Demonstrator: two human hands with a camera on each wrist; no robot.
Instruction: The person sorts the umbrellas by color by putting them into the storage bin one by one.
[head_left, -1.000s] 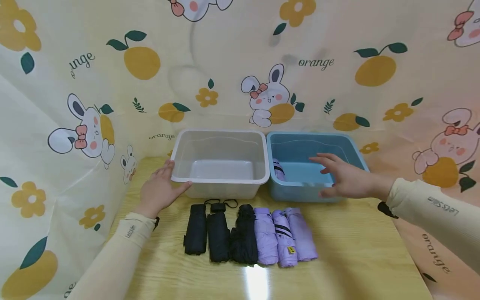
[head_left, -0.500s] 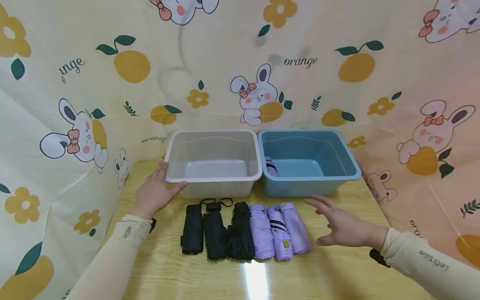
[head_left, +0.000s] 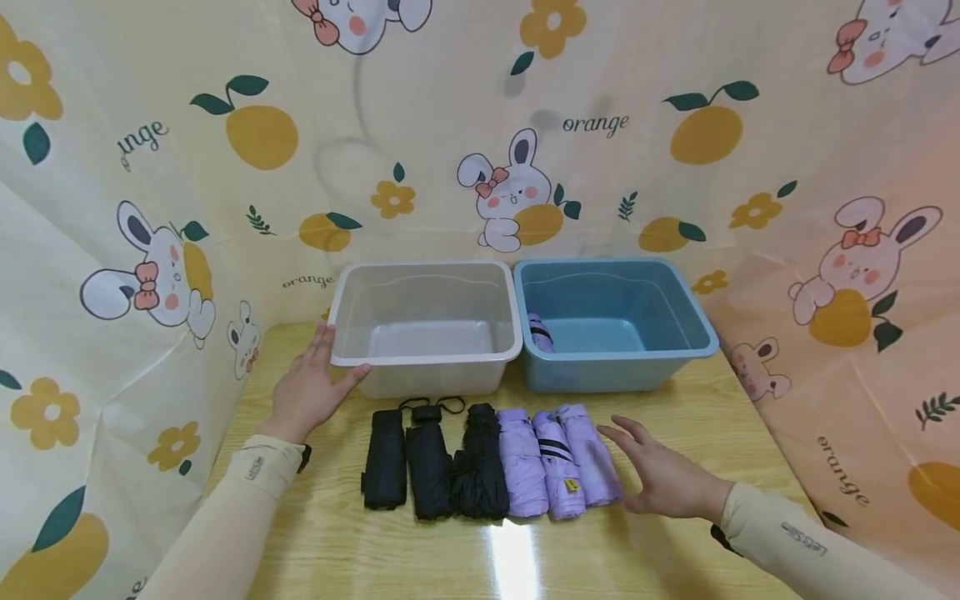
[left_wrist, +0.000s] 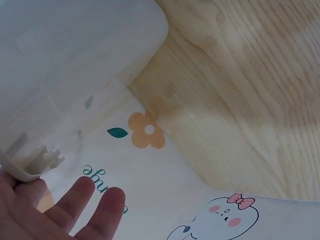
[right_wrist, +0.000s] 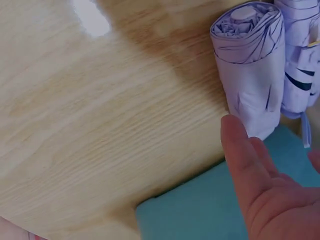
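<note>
My left hand [head_left: 306,392] rests at the front left corner of the white bin [head_left: 427,362], fingers extended along its side and thumb spread toward its front. In the left wrist view, fingers [left_wrist: 107,212] reach out beneath the bin's rim [left_wrist: 22,172]. My right hand [head_left: 667,475] hovers just right of the rightmost purple folded umbrella [head_left: 590,458], thumb and fingers apart, holding nothing. That umbrella [right_wrist: 252,75] stands close beyond my fingertips in the right wrist view. Left of it lie a striped purple umbrella [head_left: 558,467], a plain purple one [head_left: 522,467] and three black folded umbrellas [head_left: 480,467].
A blue bin [head_left: 615,371] stands against the white bin's right side. One striped purple umbrella [head_left: 540,332] lies in its left end. Behind both bins hangs a printed cloth backdrop [head_left: 420,125], which also borders the wooden table [head_left: 360,558] at left and right.
My right hand has come down from over the blue bin to beside the rightmost purple umbrella. My left hand stays at the white bin's corner. The head view has shifted slightly.
</note>
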